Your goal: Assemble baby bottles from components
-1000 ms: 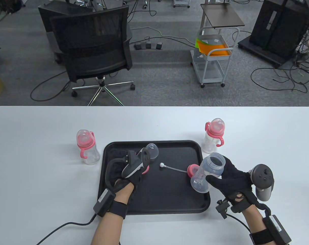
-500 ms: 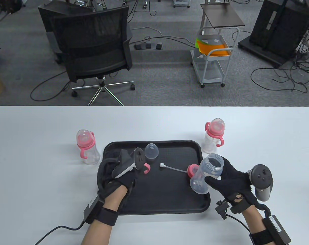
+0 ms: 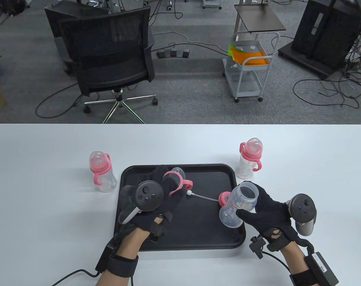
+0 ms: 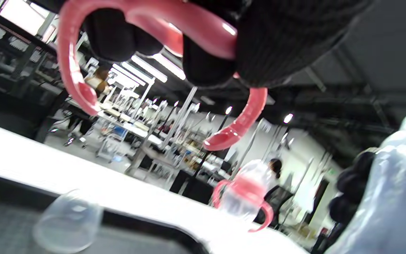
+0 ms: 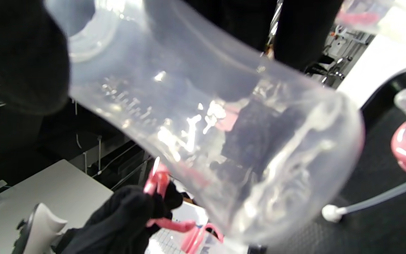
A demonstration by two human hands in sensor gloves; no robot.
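Left hand (image 3: 156, 205) lifted over the left half of the black tray (image 3: 198, 238), my fingers (image 4: 206, 67) gripping the pink handle ring (image 3: 176, 182); in the left wrist view the ring's two curved handles hang down from the fingers at the top of the frame. Right hand (image 3: 268, 210) at lower right of the table view, fingers wrapped around the clear bottle body (image 3: 238, 205), which is tilted, open mouth toward upper right, base toward lower left over the tray's right edge. In the right wrist view the bottle body fills most of the frame, thumb (image 5: 19, 60) on its side at upper left, and my left hand with the pink ring shows at the bottom

On the tray: clear dome cap (image 3: 178, 171) near the top edge, partly hidden behind the ring, also seen lower left in the left wrist view (image 4: 67, 225); straw with white tip (image 3: 198, 196) lying across the middle; pink nipple collar (image 3: 224, 197) at its right end, just beside the bottle body, can't tell if touching

Finished bottle with pink handles (image 3: 100, 171) stands on the white table (image 3: 49, 143) left of the tray, second finished bottle (image 3: 249, 158) stands off the tray's upper right corner. Office chair (image 3: 109, 56) and white cart (image 3: 252, 62) on the floor at the top of the frame
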